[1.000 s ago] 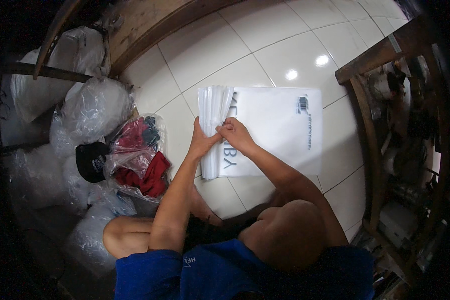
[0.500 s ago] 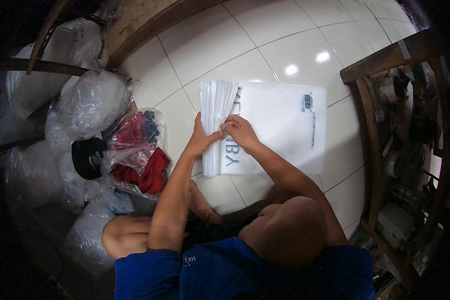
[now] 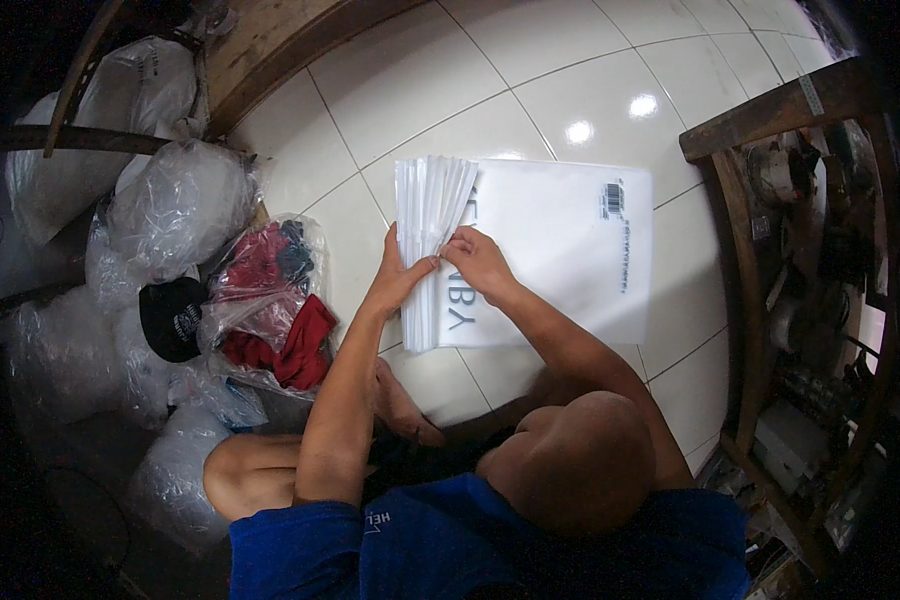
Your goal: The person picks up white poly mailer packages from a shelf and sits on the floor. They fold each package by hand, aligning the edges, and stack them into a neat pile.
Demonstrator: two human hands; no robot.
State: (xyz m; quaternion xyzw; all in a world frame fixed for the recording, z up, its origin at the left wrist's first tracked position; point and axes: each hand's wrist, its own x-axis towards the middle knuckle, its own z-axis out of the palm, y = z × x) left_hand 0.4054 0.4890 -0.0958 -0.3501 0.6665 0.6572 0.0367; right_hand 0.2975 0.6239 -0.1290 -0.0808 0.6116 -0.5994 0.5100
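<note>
Lying flat on white tiled floor (image 3: 420, 80), directly in front of body: white plastic stack (image 3: 560, 250) (bags or sheets, can't tell), w/ dark print + barcode nr its R end. Folded or layered edges (image 3: 425, 315) fanned out along its L side.

L hand (image 3: 392, 285) half open on those edges: thumb spread wide from fingers, laid across the fan, fingers round its outer side. R hand (image 3: 478, 265) nearly closed, thumb + fingers pinched at inner side of the fan, close to L thumb tip; exact no. of layers gripped too small to tell.

Vs. 1 sec ago: fan spread wider at far end of stack, now covering more of the big print. Both hands still at same spot on stack, grips about the same. View shifted a touch.

Floor glossy, w/ dark joints and two bright light spots beyond stack. L of stack: clear bag (image 3: 260, 350) w/ red cloth (image 3: 305, 345) inside, then black cap (image 3: 173, 320), then heap of clear plastic bags (image 3: 180, 210). Beyond stack, far L: wooden board (image 3: 270, 50). R of stack: wooden frame (image 3: 770, 115), w/ dim clutter inside, incl. grey box (image 3: 792, 440). Nr side of stack: bare foot (image 3: 405, 405), blue shirt (image 3: 420, 540).
</note>
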